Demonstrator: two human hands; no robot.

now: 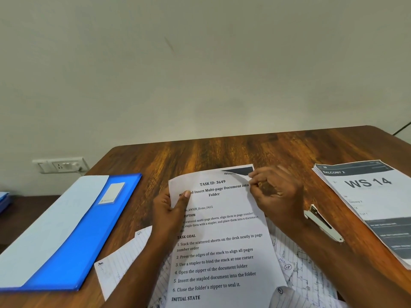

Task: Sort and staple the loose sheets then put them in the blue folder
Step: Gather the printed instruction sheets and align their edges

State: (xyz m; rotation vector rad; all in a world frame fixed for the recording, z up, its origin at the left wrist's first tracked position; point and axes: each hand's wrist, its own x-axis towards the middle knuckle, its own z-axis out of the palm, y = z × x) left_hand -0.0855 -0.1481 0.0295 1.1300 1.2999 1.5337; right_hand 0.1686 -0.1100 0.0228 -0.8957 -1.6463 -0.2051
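Left hand (172, 210): I gripped the printed sheet (220, 241), thumb on top.
Right hand (274, 192): I pinched its top corner.
Heading: "TASK ID: 3649".

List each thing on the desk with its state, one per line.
Blue folder: open, flat, a sheet inside.
Printed task sheet: held up at its top by both hands.
Left hand: grips the sheet's left edge.
Right hand: pinches its top right corner.
Stapler: lying untouched.
Lined sheets: scattered underneath.
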